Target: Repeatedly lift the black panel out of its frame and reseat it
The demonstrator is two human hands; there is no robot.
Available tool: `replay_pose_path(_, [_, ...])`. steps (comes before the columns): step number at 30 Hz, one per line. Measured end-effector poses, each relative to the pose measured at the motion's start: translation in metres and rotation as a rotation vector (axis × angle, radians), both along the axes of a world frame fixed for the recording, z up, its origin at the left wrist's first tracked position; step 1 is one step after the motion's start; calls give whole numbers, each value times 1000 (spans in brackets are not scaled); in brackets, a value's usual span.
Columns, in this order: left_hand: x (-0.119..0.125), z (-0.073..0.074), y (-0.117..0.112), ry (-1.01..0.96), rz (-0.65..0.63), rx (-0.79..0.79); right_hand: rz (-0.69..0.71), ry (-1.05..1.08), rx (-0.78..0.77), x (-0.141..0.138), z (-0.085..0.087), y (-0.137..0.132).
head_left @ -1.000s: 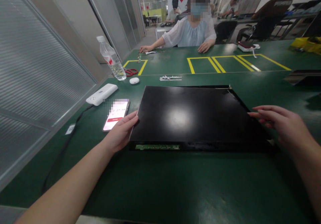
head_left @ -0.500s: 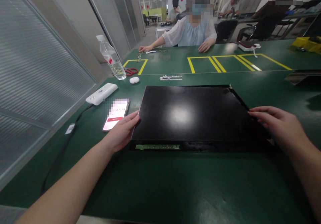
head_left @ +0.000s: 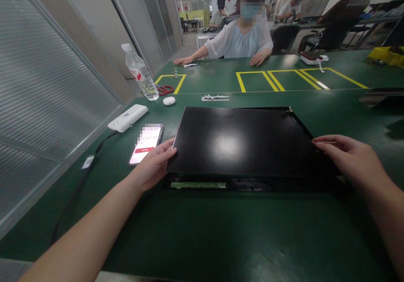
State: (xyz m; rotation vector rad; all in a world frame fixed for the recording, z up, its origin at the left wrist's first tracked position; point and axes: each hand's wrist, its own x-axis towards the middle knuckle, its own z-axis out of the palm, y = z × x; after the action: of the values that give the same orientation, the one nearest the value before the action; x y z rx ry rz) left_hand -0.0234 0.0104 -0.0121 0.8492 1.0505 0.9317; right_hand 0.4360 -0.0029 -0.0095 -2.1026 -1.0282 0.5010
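A glossy black screen panel point(head_left: 252, 143) lies tilted over a black frame point(head_left: 268, 184), with light glaring on its surface. My left hand point(head_left: 156, 162) grips the panel's left edge, thumb on top and fingers beneath. At the right edge my right hand point(head_left: 350, 151) pinches the panel between thumb and fingers. Along the frame's near side a green circuit board strip point(head_left: 198, 185) shows in the gap below the panel. The frame's far right corner also sticks out past the panel. Whatever lies under the panel is hidden.
Left of the panel are a lit phone point(head_left: 147, 143), a white power bank point(head_left: 128, 118) with a black cable, a white earbud case point(head_left: 169, 101), a water bottle point(head_left: 140, 73) and red scissors point(head_left: 166, 90). Small grey pieces point(head_left: 215, 98) lie behind it. A person point(head_left: 246, 38) sits opposite.
Both hands have lifted the screen panel slightly, and the gap above the frame's near side is wider. The hand of the person opposite has shifted a little.
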Motion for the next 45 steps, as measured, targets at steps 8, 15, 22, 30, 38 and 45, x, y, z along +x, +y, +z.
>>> replay_pose_path(8, [0,-1,-1,8,32,-6,69,-67,22,10,-10,1])
replay_pose_path(15, [3,-1,-2,-15,51,-1,102,-83,-11,19,-14,1])
replay_pose_path(22, [1,-3,-1,-7,40,4,113,-137,-57,19,-10,0])
replay_pose_path(30, [2,-3,0,5,17,15,103,-224,-58,18,-12,4])
replay_pose_path(38, [3,-2,-1,30,8,30,143,-287,-88,15,-10,1])
replay_pose_path(45, [2,-1,0,15,33,13,137,-308,-110,14,-8,2])
